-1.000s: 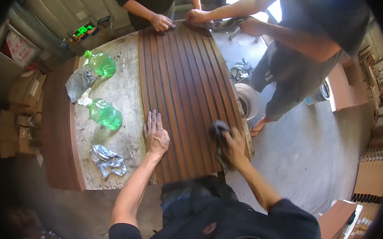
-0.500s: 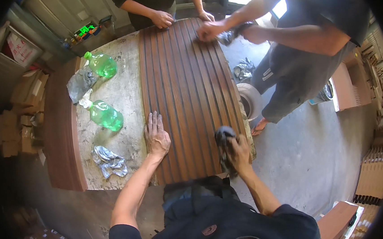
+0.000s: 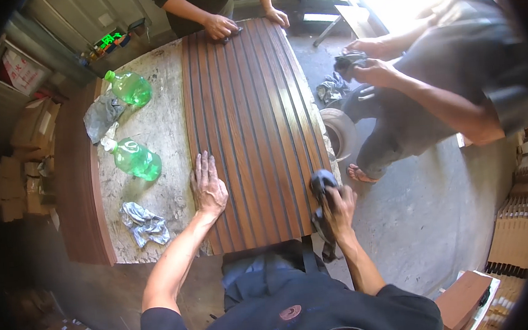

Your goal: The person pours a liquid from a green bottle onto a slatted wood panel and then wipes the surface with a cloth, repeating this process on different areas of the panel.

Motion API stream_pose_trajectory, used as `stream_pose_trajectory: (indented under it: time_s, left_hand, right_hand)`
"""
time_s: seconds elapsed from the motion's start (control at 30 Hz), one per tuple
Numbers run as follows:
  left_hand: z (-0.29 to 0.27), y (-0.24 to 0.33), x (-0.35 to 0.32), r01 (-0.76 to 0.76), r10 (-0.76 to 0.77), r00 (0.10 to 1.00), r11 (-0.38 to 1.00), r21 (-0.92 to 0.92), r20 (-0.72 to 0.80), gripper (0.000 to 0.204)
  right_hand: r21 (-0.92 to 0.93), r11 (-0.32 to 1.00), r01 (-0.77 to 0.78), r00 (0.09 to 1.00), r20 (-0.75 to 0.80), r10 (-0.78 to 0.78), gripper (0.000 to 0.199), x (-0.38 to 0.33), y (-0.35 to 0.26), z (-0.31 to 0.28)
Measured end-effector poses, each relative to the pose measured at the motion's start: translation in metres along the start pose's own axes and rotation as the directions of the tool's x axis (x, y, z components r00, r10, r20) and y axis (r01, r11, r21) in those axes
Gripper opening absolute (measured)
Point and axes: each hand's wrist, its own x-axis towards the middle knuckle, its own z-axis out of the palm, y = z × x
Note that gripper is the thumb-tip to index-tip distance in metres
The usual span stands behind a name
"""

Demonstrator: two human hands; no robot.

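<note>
Brown wooden slats with dark grooves between them form a panel (image 3: 251,122) lying on the work table. My left hand (image 3: 209,188) rests flat on the panel's left edge, fingers stretched out and holding nothing. At the panel's right edge, near its front corner, my right hand (image 3: 340,205) is closed round a dark, dirty rag (image 3: 324,185). Part of that rag hangs down below the hand, past the table edge. Two green plastic bottles (image 3: 136,159) lie tipped over to the left of the panel. A crumpled pale rag (image 3: 143,224) lies in front of them.
Across the table, a co-worker's hand (image 3: 221,27) presses a dark cloth on the panel's far end. Another person at the right holds a dark rag (image 3: 350,64). A round pale tub (image 3: 339,131) stands beside the table's right edge. Stacked brown boards (image 3: 83,198) line the left.
My right hand has slid slightly right with the rag, to the panel's edge. The person at the right has drawn both hands back from the panel and turned away somewhat.
</note>
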Motion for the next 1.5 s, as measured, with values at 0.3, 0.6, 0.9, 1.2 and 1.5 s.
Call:
stream_pose_trajectory:
  time_s: [0.3, 0.6, 0.9, 1.2, 1.5]
  left_hand:
    - [0.019, 0.017, 0.028, -0.092, 0.091, 0.996, 0.995, -0.048, -0.014, 0.069]
    - [0.001, 0.000, 0.011, -0.081, 0.081, 0.996, 0.997, -0.008, -0.049, 0.070]
    - [0.001, 0.000, 0.018, -0.116, 0.115, 0.993, 0.993, -0.022, -0.037, 0.068]
    - [0.002, -0.011, 0.011, -0.121, 0.119, 0.988, 0.992, -0.017, -0.101, 0.068]
    - [-0.002, 0.003, 0.010, -0.059, 0.059, 0.998, 0.998, -0.011, -0.010, 0.073]
  right_hand:
    - [0.043, 0.990, -0.137, 0.971, -0.191, 0.143, 0.020, 0.217, 0.067, 0.068]
    - [0.018, 1.000, -0.022, 1.000, 0.015, 0.022, 0.021, 0.005, -0.024, -0.018]
    - [0.033, 0.995, 0.095, 0.991, -0.103, -0.091, 0.029, 0.203, 0.000, 0.070]
    - [0.084, 0.996, -0.017, 0.999, 0.042, 0.014, 0.032, 0.062, -0.026, 0.017]
    - [0.052, 0.982, 0.182, 0.982, -0.052, -0.180, 0.022, 0.187, -0.017, 0.079]
